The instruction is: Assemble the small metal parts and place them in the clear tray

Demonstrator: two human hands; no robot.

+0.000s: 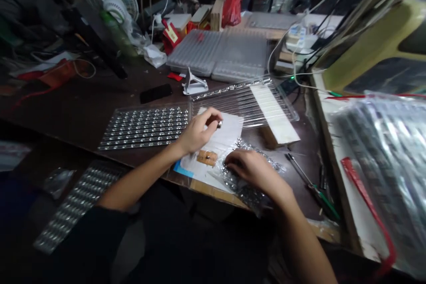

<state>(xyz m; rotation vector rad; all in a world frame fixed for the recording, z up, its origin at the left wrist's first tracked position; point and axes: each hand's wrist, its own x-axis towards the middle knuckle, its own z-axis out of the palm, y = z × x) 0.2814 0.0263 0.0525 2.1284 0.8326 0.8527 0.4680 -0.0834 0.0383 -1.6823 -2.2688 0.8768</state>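
Note:
Between the thumb and fingertips of my left hand [199,132] is a small shiny metal part [219,124], held above a white sheet [229,126]. My right hand [248,166] reaches into a clear bag of small metal parts [238,182], its fingers bent down among them; what they grip, if anything, is hidden. A small brown wooden block [207,158] with a dark spot at its middle lies on the sheet between my hands. Left of the sheet is a clear tray [146,126] with rows of shiny parts. Behind, a ribbed tray [229,102] has parts along its far row.
A white strip on a block [274,113] lies across the ribbed tray. A green-handled tool [314,188] is at the right, beside a raised ledge with wrapped trays [382,159]. A black phone [155,93], white stand [194,85] and stacked trays [239,55] sit behind.

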